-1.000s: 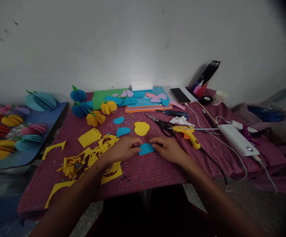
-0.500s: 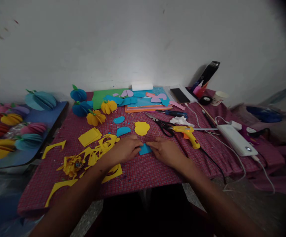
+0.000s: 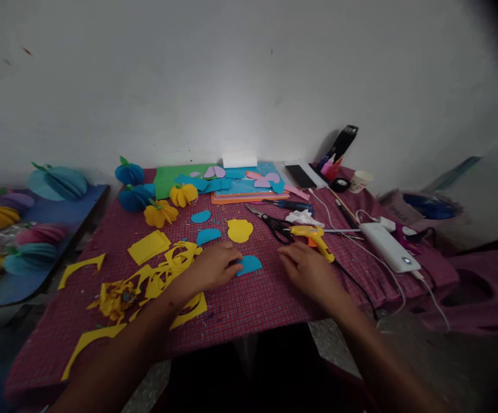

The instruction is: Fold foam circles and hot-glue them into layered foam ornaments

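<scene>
A folded blue paper piece (image 3: 249,265) with a rounded edge lies on the checked cloth before me. My left hand (image 3: 218,265) has its thumb and fingers closed at the left edge of this piece. My right hand (image 3: 307,268) is off the paper, to its right, holding nothing, its fingers loosely bent and a little apart. Just beyond it are a yellow glue gun (image 3: 313,234) and black-handled scissors (image 3: 277,227). A yellow scalloped paper shape (image 3: 240,230) and two blue half-round pieces (image 3: 208,236) lie beyond the left hand.
Yellow paper offcuts (image 3: 175,264) and yellow sheets (image 3: 149,246) lie left. Paper pumpkins (image 3: 161,214) stand at the back left, more on a blue table (image 3: 94,202). A white power bank (image 3: 390,246) with cables, a phone (image 3: 299,176) and a paper cup (image 3: 361,180) are right.
My right hand has let go of the blue paper and moved right, towards the glue gun. More of the folded piece shows now. The left hand stays at its edge; the view has shifted slightly.
</scene>
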`<action>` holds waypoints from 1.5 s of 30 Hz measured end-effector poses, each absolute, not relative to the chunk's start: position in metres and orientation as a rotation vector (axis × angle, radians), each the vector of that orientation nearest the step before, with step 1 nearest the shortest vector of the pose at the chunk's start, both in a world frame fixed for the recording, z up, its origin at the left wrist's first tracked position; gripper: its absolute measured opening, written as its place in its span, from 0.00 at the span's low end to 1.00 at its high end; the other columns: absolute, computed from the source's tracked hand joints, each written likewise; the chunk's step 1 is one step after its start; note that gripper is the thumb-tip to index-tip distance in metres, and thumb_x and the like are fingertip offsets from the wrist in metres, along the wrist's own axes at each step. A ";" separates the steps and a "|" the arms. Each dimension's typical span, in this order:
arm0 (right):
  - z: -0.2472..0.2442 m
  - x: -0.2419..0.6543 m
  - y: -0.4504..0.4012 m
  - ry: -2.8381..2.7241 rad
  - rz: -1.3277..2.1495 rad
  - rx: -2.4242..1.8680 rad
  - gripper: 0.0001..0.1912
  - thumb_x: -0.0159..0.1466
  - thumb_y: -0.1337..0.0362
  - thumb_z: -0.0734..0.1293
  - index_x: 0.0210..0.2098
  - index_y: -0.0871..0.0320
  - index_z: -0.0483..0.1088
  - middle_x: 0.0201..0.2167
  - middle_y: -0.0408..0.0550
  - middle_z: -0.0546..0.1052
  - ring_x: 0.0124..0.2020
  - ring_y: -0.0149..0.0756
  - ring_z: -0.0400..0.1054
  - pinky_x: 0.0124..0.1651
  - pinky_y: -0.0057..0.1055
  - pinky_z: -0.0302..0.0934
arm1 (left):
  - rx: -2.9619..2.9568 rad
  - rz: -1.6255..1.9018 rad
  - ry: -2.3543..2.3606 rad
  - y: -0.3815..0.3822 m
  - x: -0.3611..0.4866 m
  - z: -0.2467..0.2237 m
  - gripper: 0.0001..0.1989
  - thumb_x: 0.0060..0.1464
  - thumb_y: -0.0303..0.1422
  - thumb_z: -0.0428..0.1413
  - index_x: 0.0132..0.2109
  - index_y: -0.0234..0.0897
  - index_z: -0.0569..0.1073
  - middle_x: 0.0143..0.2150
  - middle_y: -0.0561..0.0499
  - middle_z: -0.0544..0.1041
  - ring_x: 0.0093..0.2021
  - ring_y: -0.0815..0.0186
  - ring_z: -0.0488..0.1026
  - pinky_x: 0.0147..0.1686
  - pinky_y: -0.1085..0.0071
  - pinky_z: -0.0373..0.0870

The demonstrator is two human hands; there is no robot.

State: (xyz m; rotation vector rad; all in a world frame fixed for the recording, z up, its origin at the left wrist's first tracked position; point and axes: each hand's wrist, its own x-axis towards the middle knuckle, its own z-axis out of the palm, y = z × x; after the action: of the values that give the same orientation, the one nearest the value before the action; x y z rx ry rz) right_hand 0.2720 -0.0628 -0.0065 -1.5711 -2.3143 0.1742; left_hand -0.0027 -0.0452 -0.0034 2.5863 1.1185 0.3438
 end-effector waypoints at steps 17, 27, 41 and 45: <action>0.003 0.263 -0.100 -2.350 0.252 -1.890 0.12 0.68 0.62 0.61 0.43 0.57 0.75 0.39 0.51 0.81 0.39 0.39 0.75 0.39 0.30 0.60 | 2.572 0.366 1.128 -0.044 -0.003 -0.010 0.08 0.61 0.34 0.56 0.42 0.39 0.79 0.38 0.49 0.76 0.40 0.62 0.71 0.40 0.67 0.63; -0.012 0.207 -0.098 -2.622 0.201 -1.604 0.16 0.71 0.64 0.57 0.50 0.58 0.74 0.40 0.53 0.79 0.33 0.37 0.73 0.35 0.30 0.60 | 2.558 0.385 1.083 -0.046 -0.003 -0.011 0.09 0.63 0.34 0.55 0.45 0.41 0.79 0.39 0.49 0.76 0.40 0.63 0.72 0.41 0.68 0.65; -0.005 0.216 -0.102 -2.545 0.203 -1.822 0.13 0.68 0.66 0.58 0.43 0.59 0.75 0.37 0.54 0.80 0.35 0.41 0.76 0.37 0.32 0.62 | 2.547 0.317 1.128 -0.046 -0.001 -0.005 0.09 0.62 0.35 0.56 0.43 0.39 0.80 0.38 0.48 0.75 0.41 0.62 0.71 0.41 0.68 0.65; -0.010 0.228 -0.101 -2.453 0.219 -1.801 0.13 0.68 0.67 0.59 0.40 0.59 0.76 0.35 0.53 0.81 0.35 0.40 0.76 0.39 0.31 0.63 | 2.547 0.316 1.127 -0.046 -0.001 -0.005 0.09 0.62 0.34 0.56 0.43 0.38 0.80 0.39 0.47 0.76 0.42 0.61 0.71 0.42 0.67 0.65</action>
State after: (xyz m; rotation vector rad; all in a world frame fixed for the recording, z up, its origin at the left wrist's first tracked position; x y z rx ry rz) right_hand 0.2277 -0.1009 -0.0096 -1.8011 -2.4531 0.2185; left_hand -0.0014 -0.0461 -0.0050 2.5472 1.1268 0.3160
